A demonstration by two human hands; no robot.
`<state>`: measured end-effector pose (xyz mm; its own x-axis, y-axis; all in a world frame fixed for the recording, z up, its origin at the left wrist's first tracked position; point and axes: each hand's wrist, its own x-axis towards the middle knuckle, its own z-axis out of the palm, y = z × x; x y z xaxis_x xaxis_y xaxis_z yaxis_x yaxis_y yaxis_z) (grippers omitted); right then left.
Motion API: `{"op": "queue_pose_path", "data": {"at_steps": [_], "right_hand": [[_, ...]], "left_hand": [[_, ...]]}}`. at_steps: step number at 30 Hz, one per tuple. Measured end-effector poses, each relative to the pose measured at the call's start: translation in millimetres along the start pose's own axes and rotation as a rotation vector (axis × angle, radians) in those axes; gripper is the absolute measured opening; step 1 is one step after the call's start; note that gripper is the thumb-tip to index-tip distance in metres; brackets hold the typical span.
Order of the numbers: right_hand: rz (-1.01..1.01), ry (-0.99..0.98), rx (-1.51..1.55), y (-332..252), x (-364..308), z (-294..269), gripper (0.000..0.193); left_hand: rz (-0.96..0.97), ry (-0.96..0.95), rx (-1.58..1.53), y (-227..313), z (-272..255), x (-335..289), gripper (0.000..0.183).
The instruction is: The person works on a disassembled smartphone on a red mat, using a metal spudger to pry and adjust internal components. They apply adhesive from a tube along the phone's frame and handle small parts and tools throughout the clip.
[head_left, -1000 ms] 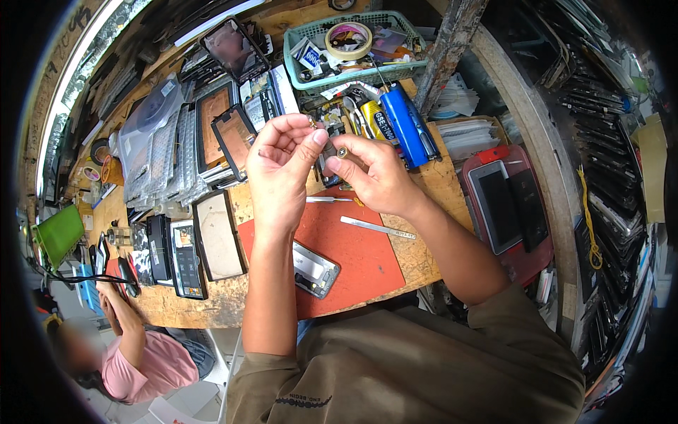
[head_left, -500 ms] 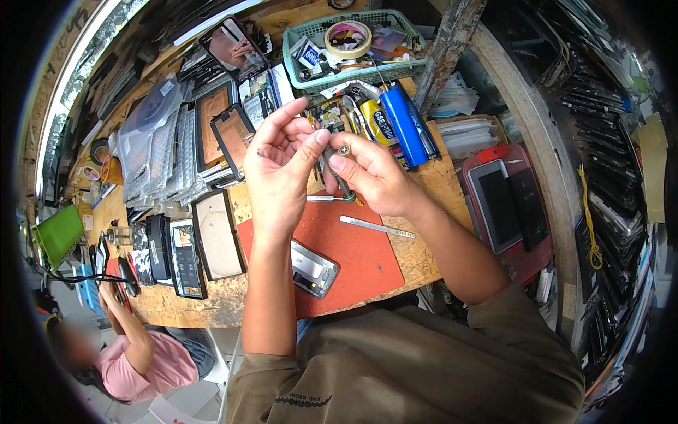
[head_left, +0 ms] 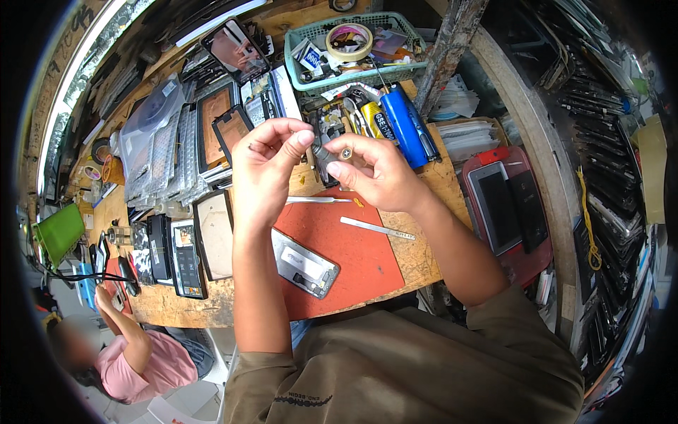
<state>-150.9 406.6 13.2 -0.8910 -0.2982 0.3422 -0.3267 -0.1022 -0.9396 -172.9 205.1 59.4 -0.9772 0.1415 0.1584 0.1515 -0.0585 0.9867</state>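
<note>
1. Small dark part [head_left: 321, 157] sits between the two hands, raised above the red mat [head_left: 353, 261]; its exact kind is too small to tell.
2. Right hand [head_left: 374, 173] pinches it: thumb and forefinger close on its right end, where a small round metal piece [head_left: 346, 152] shows at the fingertips.
3. Left hand [head_left: 265, 166] meets the part from the other side, thumb tip pressed toward its left end, the other fingers curled above; whether it truly grips or only touches, I cannot tell.
4. Both forearms rise from the lower edge, wrists bent so the fingertips face each other, nearly touching.
5. Below the grip, on the mat, lie a thin metal pry tool [head_left: 318, 200], a flat metal spatula [head_left: 378, 228] to the right of it, and an opened phone [head_left: 305, 263] nearer the body.
6. Beyond the grip stand a blue cylinder [head_left: 404, 127] and a green basket [head_left: 296, 63] holding a tape roll [head_left: 349, 41].
7. Right of the grip, well apart, a red tray [head_left: 487, 159] holds two phones.
</note>
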Motion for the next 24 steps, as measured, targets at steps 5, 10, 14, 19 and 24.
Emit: {"op": "queue_pose_path", "data": {"at_steps": [5,10,14,19,24], "right_hand": [[0.038,-0.051,-0.181,-7,2,-12,0.018],[-0.022,0.018,-0.198,-1,-1,-7,0.017],[-0.01,0.12,-0.162,3,0,-6,0.019],[-0.058,0.161,-0.108,3,1,-6,0.019],[-0.054,0.18,-0.101,3,1,-5,0.02]], "left_hand": [[-0.077,-0.06,0.108,-1,-12,2,0.014],[0.056,0.191,0.118,-10,-10,2,0.018],[-0.032,0.231,0.042,-19,-6,4,0.017],[-0.093,0.122,-0.037,-26,9,-3,0.014],[-0.125,0.105,-0.176,-22,14,-4,0.018]]}}
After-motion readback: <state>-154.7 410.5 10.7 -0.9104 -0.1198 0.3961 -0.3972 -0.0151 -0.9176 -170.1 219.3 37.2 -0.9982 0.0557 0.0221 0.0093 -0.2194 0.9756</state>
